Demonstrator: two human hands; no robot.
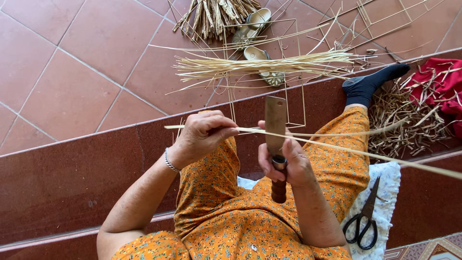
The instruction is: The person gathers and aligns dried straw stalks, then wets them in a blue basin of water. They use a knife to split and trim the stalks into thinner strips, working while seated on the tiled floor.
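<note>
I see the long pale flat bamboo strip point(337, 147) running across both grips, approx level, its far end trailing off past the right hand toward the frame edge, its short end sticking out just beyond the left hand. Left hand point(204, 132) is pinched shut on the strip, thumb and fingertips clamped on it. Right hand point(284, 161) is wrapped tight on the broad flat-bladed knife with a round brown wooden handle point(275, 127); the blade stands upright above that fist, handle butt poking out below it toward the body. The strip crosses the blade right at the right grip, touching it; can't tell which face it rides on. A beaded silver bracelet point(169, 161) sits on the wrist just behind the left grip.

Under both hands: lap in orange flower-print cloth point(226, 212), knees up. Beyond the grips, away from the body, a loose bundle of thin pale bamboo slivers point(264, 65) lies across thin wire frames point(293, 72), w/ a pair of pale sandals point(257, 36) partly under them. Outward of the right grip: a foot in a dark sock point(370, 82), then a heap of dry brown shavings point(409, 120) and a red cloth point(445, 86). Behind the right grip, beside the hip, black-handled scissors point(364, 219) rest on a white cushion point(390, 175). All on a dark red stone step point(72, 178) and terracotta tiles.
</note>
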